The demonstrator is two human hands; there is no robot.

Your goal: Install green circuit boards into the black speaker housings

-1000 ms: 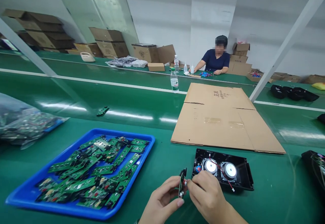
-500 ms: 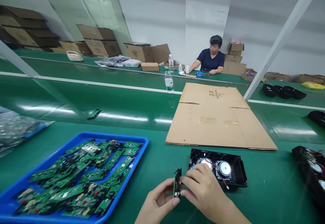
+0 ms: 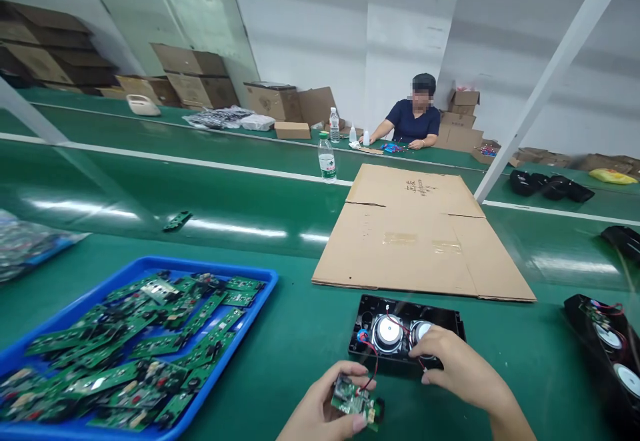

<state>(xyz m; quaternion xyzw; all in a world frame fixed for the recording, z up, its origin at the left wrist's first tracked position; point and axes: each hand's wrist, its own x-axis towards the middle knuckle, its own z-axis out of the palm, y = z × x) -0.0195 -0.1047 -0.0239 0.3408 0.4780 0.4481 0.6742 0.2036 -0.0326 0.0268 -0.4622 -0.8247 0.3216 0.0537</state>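
My left hand (image 3: 334, 404) grips a green circuit board (image 3: 356, 399) by its edges, tilted above the green table. A red and black wire (image 3: 375, 361) runs from the board up to a blue-and-red part (image 3: 363, 336) in the left end of a black speaker housing (image 3: 365, 304). Two round speakers sit in that housing: the left speaker (image 3: 387, 332) shows fully, while my right hand (image 3: 453, 364) partly covers the right speaker (image 3: 419, 329). Between its thumb and fingers, that hand pinches the thin red speaker wire (image 3: 423, 363) at the housing's near edge.
A blue tray (image 3: 274, 281) of circuit boards stands left. Flattened cardboard (image 3: 415, 267) lies behind the housing. Another black housing (image 3: 580, 334) with speakers is at right. One board (image 3: 177, 221) and a water bottle (image 3: 327, 161) stand farther back. A person (image 3: 414, 119) sits across.
My right hand has left the circuit board and moved right to the speaker wire. My left hand has turned the board to show its face. The view has shifted slightly right.
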